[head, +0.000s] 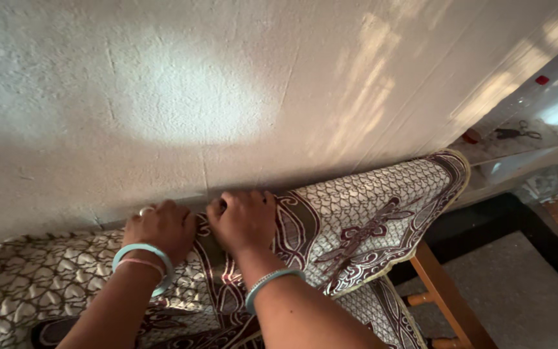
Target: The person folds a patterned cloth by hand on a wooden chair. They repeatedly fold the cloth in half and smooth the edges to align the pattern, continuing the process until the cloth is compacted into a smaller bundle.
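1. Head view: we press our left hand (pixel 159 227) and right hand (pixel 243 220) side by side on a patterned cloth (pixel 350 226) of cream and maroon, right where it meets a rough pale wall (pixel 227 97).
2. Both hands have the fingers curled together, bunching a fold of the cloth; we wear a ring and bangles (pixel 143 257) on the left wrist and a bangle on the right.
3. The cloth drapes over a wooden frame (pixel 444 291), its corner lifted to the right.
4. Beyond it, scissors (pixel 516 133) lie on a shelf (pixel 524 158).
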